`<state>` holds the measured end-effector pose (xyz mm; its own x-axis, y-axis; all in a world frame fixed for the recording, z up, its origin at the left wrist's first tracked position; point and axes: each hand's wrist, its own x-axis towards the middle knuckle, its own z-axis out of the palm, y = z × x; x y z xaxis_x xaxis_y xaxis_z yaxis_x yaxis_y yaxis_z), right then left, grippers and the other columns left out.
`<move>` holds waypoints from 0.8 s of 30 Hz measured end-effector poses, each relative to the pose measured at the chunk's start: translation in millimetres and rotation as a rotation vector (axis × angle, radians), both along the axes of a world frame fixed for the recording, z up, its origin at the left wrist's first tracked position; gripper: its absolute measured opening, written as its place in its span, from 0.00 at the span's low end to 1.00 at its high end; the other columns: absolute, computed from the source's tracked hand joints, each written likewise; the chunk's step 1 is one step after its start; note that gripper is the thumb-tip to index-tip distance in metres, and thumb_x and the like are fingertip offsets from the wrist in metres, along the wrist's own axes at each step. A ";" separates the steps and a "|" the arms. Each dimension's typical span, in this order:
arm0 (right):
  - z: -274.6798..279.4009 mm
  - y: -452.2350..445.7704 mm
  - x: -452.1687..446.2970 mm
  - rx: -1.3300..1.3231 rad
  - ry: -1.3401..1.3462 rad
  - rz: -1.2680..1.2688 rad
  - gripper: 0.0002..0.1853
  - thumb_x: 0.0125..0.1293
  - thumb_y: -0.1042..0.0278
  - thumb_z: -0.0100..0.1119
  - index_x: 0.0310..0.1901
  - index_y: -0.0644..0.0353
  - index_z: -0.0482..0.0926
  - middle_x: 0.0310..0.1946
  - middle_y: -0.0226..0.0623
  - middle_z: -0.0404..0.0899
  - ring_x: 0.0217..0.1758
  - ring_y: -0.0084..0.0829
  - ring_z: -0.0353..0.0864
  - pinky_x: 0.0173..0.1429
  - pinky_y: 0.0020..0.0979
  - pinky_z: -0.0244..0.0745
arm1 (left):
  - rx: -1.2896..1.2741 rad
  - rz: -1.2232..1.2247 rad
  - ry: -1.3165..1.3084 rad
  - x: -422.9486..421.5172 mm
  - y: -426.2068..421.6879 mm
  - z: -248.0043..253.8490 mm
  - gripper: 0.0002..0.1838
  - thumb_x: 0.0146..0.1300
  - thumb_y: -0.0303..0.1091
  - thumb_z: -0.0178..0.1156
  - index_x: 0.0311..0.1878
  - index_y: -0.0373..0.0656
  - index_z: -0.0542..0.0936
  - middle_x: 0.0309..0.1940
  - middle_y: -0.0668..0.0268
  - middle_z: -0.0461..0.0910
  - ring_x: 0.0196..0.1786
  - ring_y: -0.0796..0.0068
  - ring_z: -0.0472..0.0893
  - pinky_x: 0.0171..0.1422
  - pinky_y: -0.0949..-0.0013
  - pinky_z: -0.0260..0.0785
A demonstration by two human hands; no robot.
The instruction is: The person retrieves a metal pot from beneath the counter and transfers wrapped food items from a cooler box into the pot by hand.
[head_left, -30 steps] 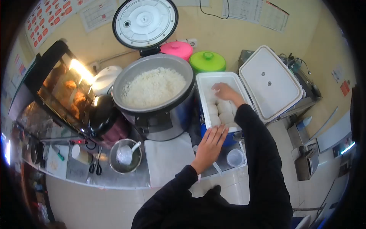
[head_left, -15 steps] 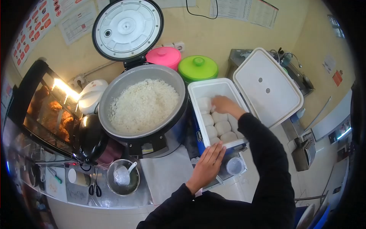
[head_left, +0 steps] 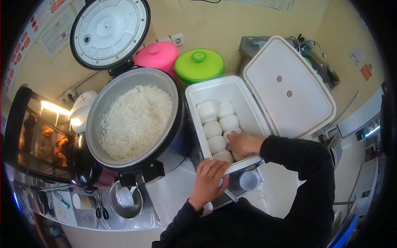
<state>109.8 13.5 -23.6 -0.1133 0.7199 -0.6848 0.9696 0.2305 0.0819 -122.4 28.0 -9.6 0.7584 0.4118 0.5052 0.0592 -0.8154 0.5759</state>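
Observation:
A white-lined cooler box [head_left: 258, 113] stands open in front of me, holding two rows of rounded white bundles [head_left: 207, 111] that look like wrapped rice portions. My right hand [head_left: 245, 143] reaches in at the near right, fingers curled over a white bundle [head_left: 232, 133] and partly hiding the ones below. At the near left corner of the rim rests my left hand [head_left: 209, 180], fingertips touching the edge, fingers mostly extended and thumb apart, with nothing in it. The box's lid [head_left: 289, 82] is swung back to the right.
Left of the box stands a large cooker [head_left: 155, 169] of white rice, its lid [head_left: 108, 35] raised. Pink [head_left: 157, 56] and green lidded tubs [head_left: 199, 65] sit behind. Along the counter are a metal bowl [head_left: 138, 206], scissors [head_left: 101, 208] and a lit food warmer [head_left: 39, 136]. A plastic cup [head_left: 249, 180] stands near the box.
My right hand has moved from the far end of the box to its near right side. The bundles sit differently, with one more at the far end. My left hand has shifted slightly leftward.

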 end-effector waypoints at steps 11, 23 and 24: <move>29.4 0.7 17.4 0.236 0.071 -0.050 0.26 0.52 0.64 0.70 0.53 0.61 0.76 0.57 0.44 0.74 0.57 0.45 0.77 0.55 0.47 0.75 | 0.050 -0.010 -0.025 -3.3 -1.5 -11.2 0.23 0.53 0.30 0.67 0.55 0.46 0.79 0.48 0.68 0.79 0.55 0.67 0.74 0.70 0.53 0.58; -38.0 93.0 26.3 1.118 1.362 -2.333 0.26 0.58 0.53 0.73 0.53 0.57 0.74 0.49 0.42 0.76 0.50 0.36 0.75 0.48 0.42 0.74 | 0.075 -0.025 -0.073 -3.5 -1.1 -12.4 0.23 0.55 0.30 0.65 0.56 0.45 0.78 0.47 0.67 0.78 0.55 0.66 0.74 0.71 0.54 0.56; -48.4 99.3 28.4 1.192 1.187 -2.289 0.27 0.57 0.52 0.74 0.52 0.58 0.74 0.48 0.41 0.75 0.49 0.36 0.74 0.48 0.42 0.74 | 0.072 -0.031 -0.073 -4.6 -0.9 -13.5 0.23 0.55 0.30 0.65 0.56 0.45 0.78 0.47 0.66 0.78 0.55 0.66 0.73 0.71 0.54 0.56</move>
<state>138.3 112.8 -72.1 0.8556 0.0822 -0.5111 -0.5025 -0.1051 -0.8582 -127.0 27.1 -23.1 0.7303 0.3495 0.5869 -0.0068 -0.8554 0.5179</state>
